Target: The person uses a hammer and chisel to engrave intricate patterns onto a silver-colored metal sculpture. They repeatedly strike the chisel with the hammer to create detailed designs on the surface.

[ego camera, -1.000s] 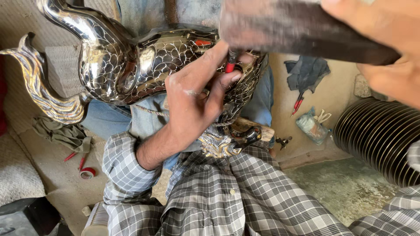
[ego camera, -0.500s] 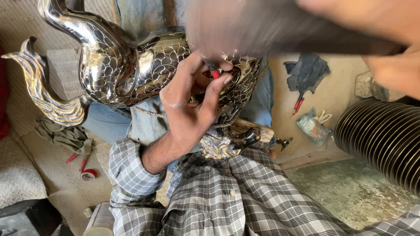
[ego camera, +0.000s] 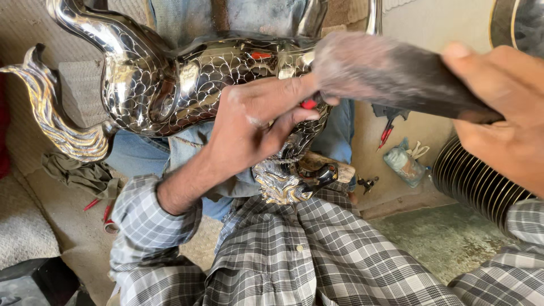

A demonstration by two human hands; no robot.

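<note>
Shiny scale-engraved metal fish figure (ego camera: 170,85) lying across the lap, curled tail (ego camera: 51,119) out to the left. Left hand (ego camera: 255,122) pressed on its flank, fingers pinched around a small red-tipped tool (ego camera: 309,104) held against the scales. Right hand (ego camera: 504,113) clenched on a dark hammer (ego camera: 391,73), blurred, raised just above that tool. Ribbed black hose (ego camera: 481,181) lower right; grey rag (ego camera: 85,175) on floor, left.

Dusty beige floor (ego camera: 62,221) at eight o'clock, crumpled olive rag (ego camera: 85,175) on it. Worn greenish floor patch (ego camera: 447,238) at four o'clock. Ribbed dark cylinder (ego camera: 481,181) at three. Daylight, soft.
</note>
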